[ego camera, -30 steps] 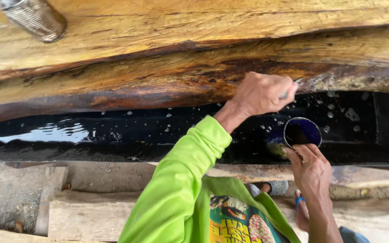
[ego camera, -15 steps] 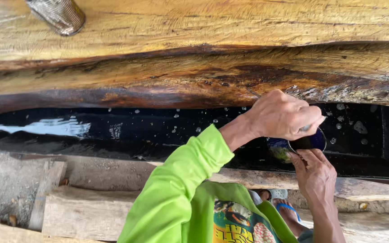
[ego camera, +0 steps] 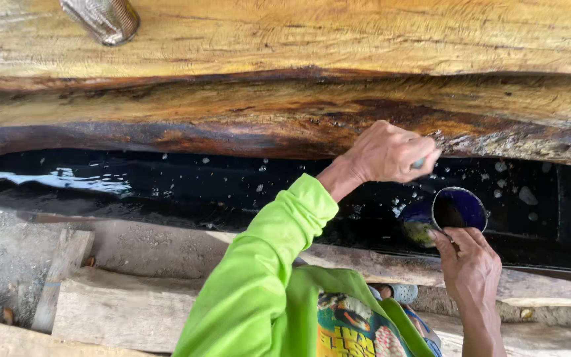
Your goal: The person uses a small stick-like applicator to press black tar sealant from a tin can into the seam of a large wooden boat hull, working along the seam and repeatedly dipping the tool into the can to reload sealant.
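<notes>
Left hand: the left hand [ego camera: 388, 153], in a bright lime-green long sleeve [ego camera: 259, 277], is raised against the lower edge of the big rough yellow-brown timber slab [ego camera: 285, 79]; its fingers are curled tight round a thin grey handle [ego camera: 419, 162], of which only a short end shows beside the thumb, so what tool it is cannot be told.

Right hand: the right hand [ego camera: 472, 264] sits lower and to the right, fingers pinching the near rim of a small round dark-blue tin cup [ego camera: 457, 210].

Cup position: just below and to the right of the left fist, close but apart from it, held in front of the glossy black wet band [ego camera: 166, 185] that runs under the slab.

Cup look: mouth tilted toward the camera, inside dark and shiny, outer wall smeared with yellowish-green stain.

Black band: wet sheen, dotted with pale flecks.

Around: a ribbed shiny metal can [ego camera: 100, 18] lies on the slab at top left; pale wooden blocks [ego camera: 107, 307] rest on the grey ground below.
</notes>
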